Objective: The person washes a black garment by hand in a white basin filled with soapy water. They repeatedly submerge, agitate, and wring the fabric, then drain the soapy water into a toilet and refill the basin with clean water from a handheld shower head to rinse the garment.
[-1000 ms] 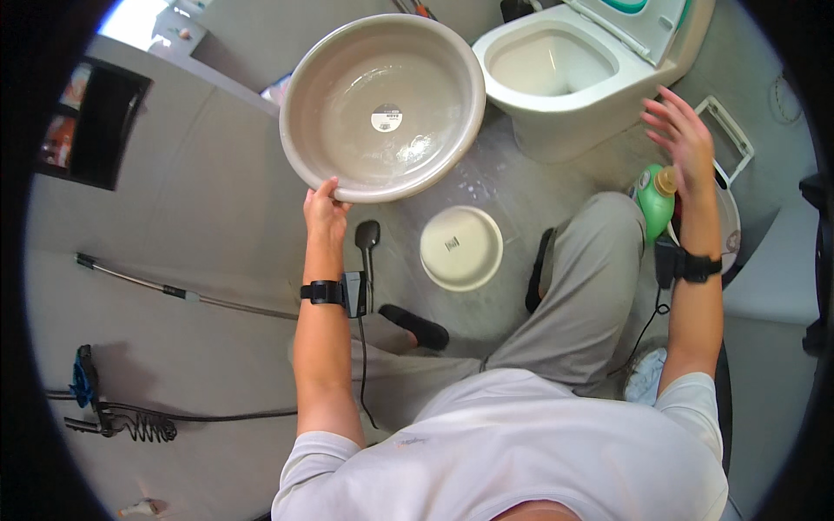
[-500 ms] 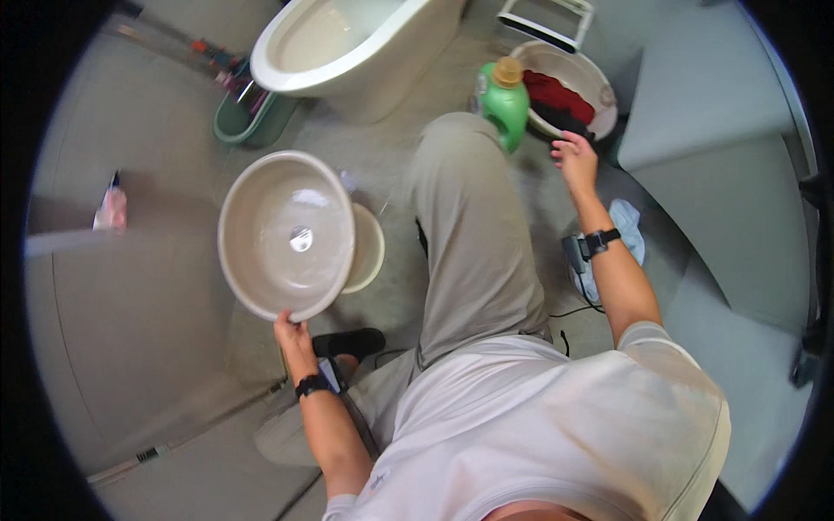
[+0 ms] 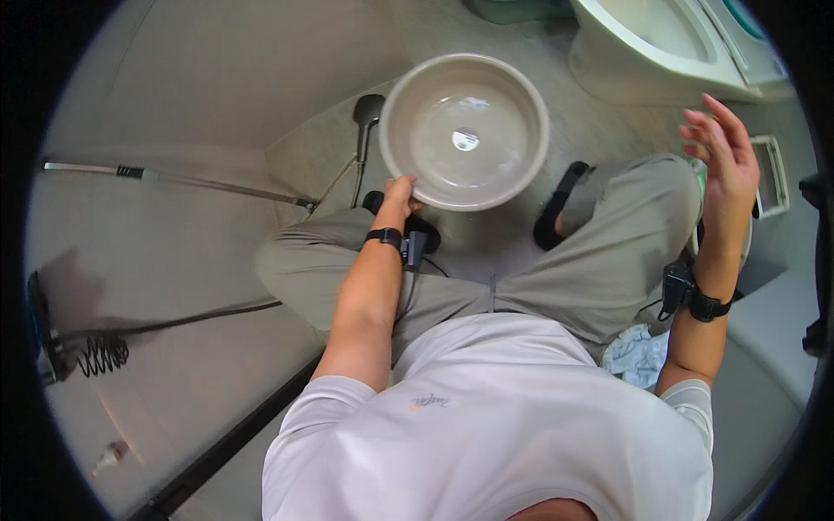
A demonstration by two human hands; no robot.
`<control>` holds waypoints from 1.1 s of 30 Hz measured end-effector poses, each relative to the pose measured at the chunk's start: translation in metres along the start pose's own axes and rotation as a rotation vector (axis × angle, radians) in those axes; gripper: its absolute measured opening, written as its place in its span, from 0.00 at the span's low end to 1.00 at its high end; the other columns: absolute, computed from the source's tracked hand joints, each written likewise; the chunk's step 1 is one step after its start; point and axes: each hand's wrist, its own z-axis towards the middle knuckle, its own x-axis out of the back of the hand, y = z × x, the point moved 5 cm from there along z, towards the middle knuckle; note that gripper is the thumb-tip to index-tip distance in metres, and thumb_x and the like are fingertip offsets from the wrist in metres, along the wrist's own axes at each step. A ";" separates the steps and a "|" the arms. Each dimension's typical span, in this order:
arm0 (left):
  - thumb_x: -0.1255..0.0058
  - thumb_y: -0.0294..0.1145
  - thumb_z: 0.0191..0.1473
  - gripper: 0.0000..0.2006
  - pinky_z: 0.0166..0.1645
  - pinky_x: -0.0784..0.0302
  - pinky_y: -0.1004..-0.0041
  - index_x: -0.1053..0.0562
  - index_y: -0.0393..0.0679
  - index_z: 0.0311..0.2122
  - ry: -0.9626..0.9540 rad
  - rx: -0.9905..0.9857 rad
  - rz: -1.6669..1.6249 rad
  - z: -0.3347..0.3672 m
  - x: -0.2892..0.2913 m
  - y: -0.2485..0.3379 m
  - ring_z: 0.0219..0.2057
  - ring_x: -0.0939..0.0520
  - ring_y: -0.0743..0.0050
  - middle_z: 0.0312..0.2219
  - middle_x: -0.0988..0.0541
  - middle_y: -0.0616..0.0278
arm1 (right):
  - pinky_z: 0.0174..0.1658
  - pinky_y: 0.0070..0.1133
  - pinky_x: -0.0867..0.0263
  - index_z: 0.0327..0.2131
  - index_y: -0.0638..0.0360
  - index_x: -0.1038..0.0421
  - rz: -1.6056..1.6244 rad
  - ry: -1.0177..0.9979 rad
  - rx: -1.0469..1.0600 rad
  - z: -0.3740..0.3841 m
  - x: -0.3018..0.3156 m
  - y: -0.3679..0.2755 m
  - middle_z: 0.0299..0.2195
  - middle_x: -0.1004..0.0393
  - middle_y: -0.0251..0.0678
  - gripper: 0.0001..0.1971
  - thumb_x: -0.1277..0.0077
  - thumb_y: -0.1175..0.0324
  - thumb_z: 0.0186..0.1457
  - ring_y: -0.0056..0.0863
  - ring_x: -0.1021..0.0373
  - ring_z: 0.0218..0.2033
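A round beige plastic basin is in front of me, a pale round label on its bottom. My left hand pinches its near left rim, thumb and fingers wrapped over the edge. Whether the basin rests on the floor or is held slightly above it, I cannot tell. My right hand is raised at the right, holding nothing, fingers stretched and a little bent. Below that hand, my arm and knee mostly hide a second pale basin and a green thing.
A grey shower head stands left of the basin, its hose running down. The white toilet is at the far right, near a white frame. A light blue cloth lies by my right hip. A metal rail crosses the left wall.
My view has swung left. The beige basin now sits between my feet, still in my left hand. My right hand has come up, away from the second basin with red and dark cloth.
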 end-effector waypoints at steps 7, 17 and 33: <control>0.40 0.39 0.55 0.38 0.58 0.29 0.57 0.43 0.41 0.66 0.378 -0.619 -0.193 -0.147 0.128 0.159 0.58 0.27 0.53 0.62 0.34 0.47 | 0.40 0.15 0.34 0.50 0.62 0.27 0.021 -0.660 -0.039 -0.004 -0.243 -0.045 0.35 0.22 0.30 0.15 0.46 0.68 0.62 0.16 0.29 0.37; 0.40 0.36 0.52 0.23 0.50 0.23 0.65 0.27 0.40 0.53 1.350 -1.047 0.144 -0.432 0.548 0.202 0.42 0.18 0.59 0.40 0.18 0.55 | 0.34 0.20 0.31 0.47 0.66 0.26 -0.148 -0.970 -0.227 -0.042 -0.362 0.068 0.32 0.21 0.35 0.13 0.46 0.73 0.59 0.21 0.25 0.30; 0.39 0.40 0.54 0.17 0.42 0.22 0.69 0.21 0.40 0.44 0.531 -0.710 0.434 -0.019 0.446 0.075 0.35 0.17 0.67 0.35 0.16 0.57 | 0.35 0.17 0.35 0.47 0.61 0.26 -0.286 -0.717 -0.328 -0.002 -0.311 0.108 0.34 0.21 0.28 0.14 0.47 0.65 0.62 0.17 0.27 0.33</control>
